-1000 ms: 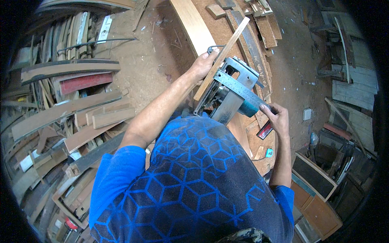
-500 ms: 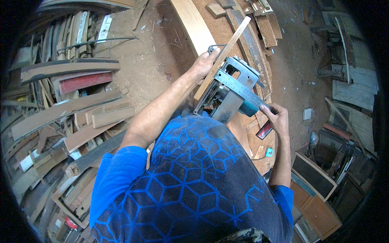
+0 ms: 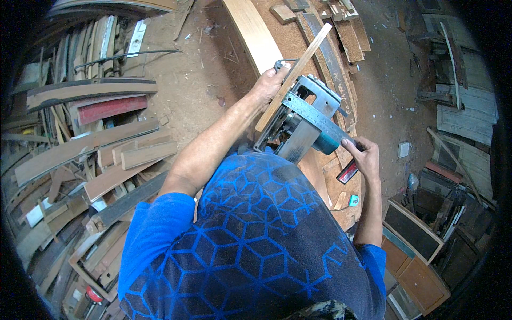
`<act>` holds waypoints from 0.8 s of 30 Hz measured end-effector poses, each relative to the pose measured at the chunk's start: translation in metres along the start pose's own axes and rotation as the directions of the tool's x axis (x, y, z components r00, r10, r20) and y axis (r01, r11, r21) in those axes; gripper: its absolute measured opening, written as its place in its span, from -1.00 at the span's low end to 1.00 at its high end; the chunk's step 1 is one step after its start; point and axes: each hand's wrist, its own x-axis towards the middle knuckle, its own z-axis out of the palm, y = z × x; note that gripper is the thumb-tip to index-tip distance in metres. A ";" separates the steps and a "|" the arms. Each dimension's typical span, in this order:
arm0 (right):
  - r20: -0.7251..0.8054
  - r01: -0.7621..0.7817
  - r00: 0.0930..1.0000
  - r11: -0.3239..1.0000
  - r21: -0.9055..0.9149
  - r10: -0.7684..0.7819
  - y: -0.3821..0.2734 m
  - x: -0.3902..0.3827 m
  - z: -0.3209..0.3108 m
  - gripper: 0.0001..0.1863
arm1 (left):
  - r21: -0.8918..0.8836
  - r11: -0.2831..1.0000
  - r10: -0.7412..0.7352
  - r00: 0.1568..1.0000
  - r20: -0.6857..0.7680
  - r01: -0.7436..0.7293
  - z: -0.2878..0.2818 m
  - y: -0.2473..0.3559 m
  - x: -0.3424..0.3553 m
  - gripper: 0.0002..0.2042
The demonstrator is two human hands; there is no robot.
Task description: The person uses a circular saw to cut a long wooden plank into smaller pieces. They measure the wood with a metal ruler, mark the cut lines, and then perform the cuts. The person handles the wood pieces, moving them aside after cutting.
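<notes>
My left hand (image 3: 269, 85) is closed on a narrow wooden strip (image 3: 301, 66), thumb uppermost near its middle. The strip lies slantwise along a teal and grey power saw (image 3: 326, 143), apparently a circular saw, whose metal base faces up. Beside my left fingertips a dark metal loop (image 3: 279, 64) shows, partly hidden. My right hand (image 3: 367, 154) grips a try square (image 3: 320, 118) at its corner, thumb on the blade. That marked metal blade lies across the saw base and reaches the strip. The square's dark and red handle (image 3: 348, 173) points down toward me.
A pale board (image 3: 253, 34) stretches away beyond my left hand. The workbench (image 3: 344, 197) holds sawdust, offcuts and a small teal tape measure (image 3: 354, 200). Piled planks (image 3: 88, 144) fill the left side. Wooden panels and a framed cabinet piece (image 3: 413, 232) stand at right.
</notes>
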 end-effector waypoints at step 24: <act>0.013 -0.069 0.998 0.998 0.009 0.068 0.012 -0.001 0.001 -0.59 | 0.082 0.996 -0.038 0.998 0.040 0.035 0.000 0.001 0.003 -0.53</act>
